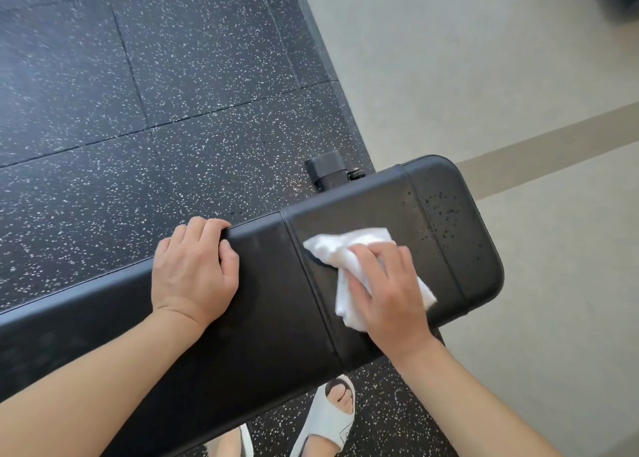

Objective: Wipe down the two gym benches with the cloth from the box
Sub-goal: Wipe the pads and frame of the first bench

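A: What takes up most of the view?

B: The black speckled rubber floor (138, 76), which fills the left and upper side and ends at a straight edge against a pale smooth floor (484, 59) on the right. Across both lies the long black padded gym bench (276, 301), its rounded end jutting past that edge over the pale floor, with open floor on both long sides.

A: Anything standing in the way?

B: A black metal frame foot (326, 169) pokes out just behind the bench's far edge. At the near edge stand the person's feet in white open-toed sandals (328, 418). Water droplets (446, 211) dot the end panel beyond a stitched seam.

A: And the hands?

B: The left hand (193, 270) grips the far edge of the pad, fingers curled over it. The right hand (387, 290) presses flat on the crumpled white cloth (342, 249), fingers curved over it, on the panel just short of the droplets; the cloth sticks out on both sides of the hand.

A: What can't you make out?

B: The bench's left length runs out of view, its legs are hidden beneath the pad, a dark object in the top right corner is cut off, and one sandal is barely in view
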`<state>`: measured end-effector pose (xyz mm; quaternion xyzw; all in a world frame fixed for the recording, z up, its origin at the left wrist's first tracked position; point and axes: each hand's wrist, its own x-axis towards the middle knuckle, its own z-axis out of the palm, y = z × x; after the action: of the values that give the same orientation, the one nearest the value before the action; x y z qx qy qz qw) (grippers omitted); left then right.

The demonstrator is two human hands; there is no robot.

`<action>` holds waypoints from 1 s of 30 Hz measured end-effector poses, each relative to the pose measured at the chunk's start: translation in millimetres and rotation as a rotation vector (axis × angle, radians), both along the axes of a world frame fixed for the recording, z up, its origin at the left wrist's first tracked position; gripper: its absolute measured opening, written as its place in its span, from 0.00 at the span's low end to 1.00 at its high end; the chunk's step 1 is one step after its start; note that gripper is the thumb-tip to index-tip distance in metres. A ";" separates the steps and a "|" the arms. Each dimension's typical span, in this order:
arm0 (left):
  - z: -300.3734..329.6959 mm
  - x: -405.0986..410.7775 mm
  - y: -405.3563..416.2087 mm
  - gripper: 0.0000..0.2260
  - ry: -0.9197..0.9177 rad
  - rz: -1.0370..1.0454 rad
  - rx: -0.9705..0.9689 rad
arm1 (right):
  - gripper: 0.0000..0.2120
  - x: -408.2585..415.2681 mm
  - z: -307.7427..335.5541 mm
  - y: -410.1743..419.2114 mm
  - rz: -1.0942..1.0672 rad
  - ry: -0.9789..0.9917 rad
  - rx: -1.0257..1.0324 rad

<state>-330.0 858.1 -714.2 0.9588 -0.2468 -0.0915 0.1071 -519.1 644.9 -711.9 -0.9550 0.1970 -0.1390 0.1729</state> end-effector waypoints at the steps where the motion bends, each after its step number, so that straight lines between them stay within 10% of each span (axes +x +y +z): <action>1: -0.3 0.2 0.0 0.18 -0.001 -0.002 0.002 | 0.09 -17.8 0.0 7.6 0.010 0.017 0.010; 16: -0.5 -2.3 -0.8 0.19 -0.010 0.002 -0.009 | 0.11 93.7 4.8 -13.5 0.161 -0.022 -0.067; 22: 1.5 -2.6 -1.6 0.19 -0.007 0.007 -0.006 | 0.10 34.8 5.4 -47.8 -0.072 0.006 -0.099; 30: 1.9 -2.2 -0.9 0.19 -0.008 0.003 -0.007 | 0.08 -16.1 3.5 65.1 0.148 0.067 0.016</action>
<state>-332.2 857.3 -712.3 0.9591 -0.2462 -0.0868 0.1099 -535.2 709.9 -708.3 -0.9696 0.1324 -0.0922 0.1839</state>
